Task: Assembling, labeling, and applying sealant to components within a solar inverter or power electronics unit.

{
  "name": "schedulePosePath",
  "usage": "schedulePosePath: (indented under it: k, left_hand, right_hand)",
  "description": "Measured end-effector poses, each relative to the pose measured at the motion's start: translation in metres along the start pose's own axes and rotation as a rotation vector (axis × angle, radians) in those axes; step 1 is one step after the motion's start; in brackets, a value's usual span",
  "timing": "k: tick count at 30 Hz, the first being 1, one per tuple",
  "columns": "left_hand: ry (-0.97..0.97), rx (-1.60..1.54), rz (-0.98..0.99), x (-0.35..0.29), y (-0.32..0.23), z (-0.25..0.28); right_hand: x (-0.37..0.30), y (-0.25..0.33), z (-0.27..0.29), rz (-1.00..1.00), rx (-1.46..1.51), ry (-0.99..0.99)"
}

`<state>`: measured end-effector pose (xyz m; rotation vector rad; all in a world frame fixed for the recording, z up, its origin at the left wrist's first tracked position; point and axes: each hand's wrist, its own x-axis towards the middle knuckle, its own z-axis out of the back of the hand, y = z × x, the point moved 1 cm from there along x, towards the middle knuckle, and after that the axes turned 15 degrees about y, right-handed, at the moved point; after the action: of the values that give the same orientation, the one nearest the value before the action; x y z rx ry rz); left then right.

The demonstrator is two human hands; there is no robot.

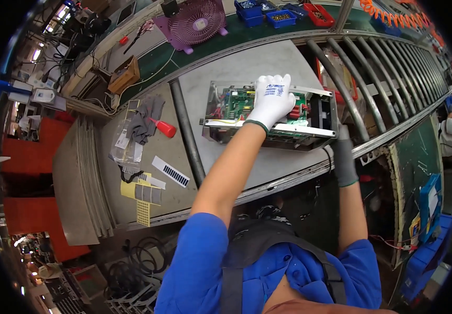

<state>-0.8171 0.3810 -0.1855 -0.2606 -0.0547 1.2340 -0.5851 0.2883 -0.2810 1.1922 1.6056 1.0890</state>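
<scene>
The white-gloved left hand (274, 99), fingers partly curled, rests on the silver metal-framed box of green circuit boards (299, 129) on the grey bench (283, 62); the blurred grey-gloved right hand (345, 159) is beside its right end. Neither hand's grip can be told.

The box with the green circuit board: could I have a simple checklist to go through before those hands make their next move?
1. Both hands gloved: ok. The left hand wears white, the right hand gray.
2. Left hand at the box: ok, it is over the top. 
3. Firm grip by the right hand: cannot tell; it is blurred near the box's right end.
4. Box on the gray bench: ok, it lies there with the circuit board visible from above.
5. Loose things away from the box: ok. The red item and barred white strip lie off to the left.
</scene>
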Motion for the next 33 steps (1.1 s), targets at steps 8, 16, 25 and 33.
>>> schedulePosePath:
  k: [8, 16, 25, 33]
  left_hand:
    - [-0.655, -0.863, 0.233, -0.115, 0.121, -0.019]
    - [-0.319, -1.018, 0.201, -0.256, 0.118, -0.11]
    - [-0.364, -0.319, 1.001, -0.482, 0.345, -0.163]
    - [-0.35, -0.604, 0.638, -0.486, 0.484, -0.126]
  right_hand:
    - [0.016, -0.04, -0.023, 0.232, -0.424, -0.115]
    - [0.015, -0.03, -0.023, 0.223, -0.307, -0.217]
    - [-0.054, -0.049, -0.27, 0.267, -0.878, 0.363]
    - [-0.061, -0.152, -0.476, 0.118, -0.851, 1.329]
